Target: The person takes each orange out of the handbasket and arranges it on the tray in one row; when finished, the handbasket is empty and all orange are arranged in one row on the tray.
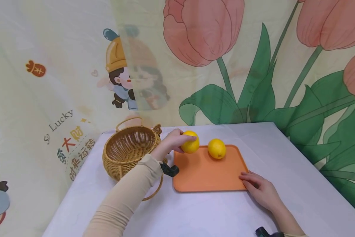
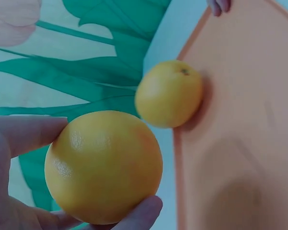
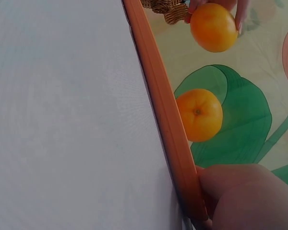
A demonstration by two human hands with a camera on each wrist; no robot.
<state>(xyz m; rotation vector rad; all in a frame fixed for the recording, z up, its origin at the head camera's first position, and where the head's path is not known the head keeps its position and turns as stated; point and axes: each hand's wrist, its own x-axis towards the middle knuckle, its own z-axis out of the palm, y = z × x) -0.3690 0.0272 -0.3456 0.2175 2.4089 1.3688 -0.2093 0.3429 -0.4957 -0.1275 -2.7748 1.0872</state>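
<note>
My left hand (image 1: 175,140) grips an orange (image 1: 191,146) between thumb and fingers, held above the back left corner of an orange-coloured tray (image 1: 207,176). In the left wrist view the fingers (image 2: 31,134) reach round the sides of this round fruit (image 2: 105,167). A second orange (image 1: 216,149) lies at the back of the tray, its stem end visible in the left wrist view. At the tray's front right, my right hand (image 1: 261,191) holds the rim (image 3: 165,115), the thumb and fingers right at the edge.
A woven wicker basket (image 1: 115,164) with handles stands left of the tray, its front partly hidden behind my left forearm. White cloth (image 1: 213,214) covers the table. Behind it hangs a curtain (image 1: 153,39) printed with tulips and cartoon figures.
</note>
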